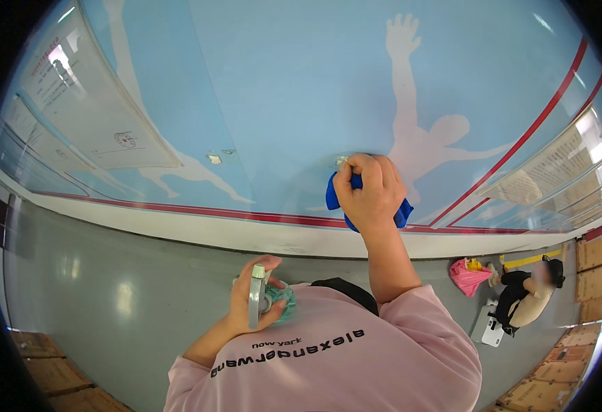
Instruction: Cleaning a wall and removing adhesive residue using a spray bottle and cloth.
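Note:
My right hand (373,191) presses a crumpled blue cloth (333,194) against the light blue wall (294,103). Its fingertips are beside a small pale patch (342,160) on the wall. Lower down, in front of my chest, my left hand (243,302) is closed around a grey ring that looks like a tape roll (254,302). Against that ring is a crinkled teal bundle (286,302), and whether it is a separate thing I cannot tell. The left fingers are partly hidden behind the ring.
Another small pale patch (214,159) is on the wall to the left. Framed sheets (108,117) hang at both sides. At the right a person (531,295) sits low on the grey floor (143,275), near a pink bag (469,277). Wooden boxes (57,374) stand in the lower corners.

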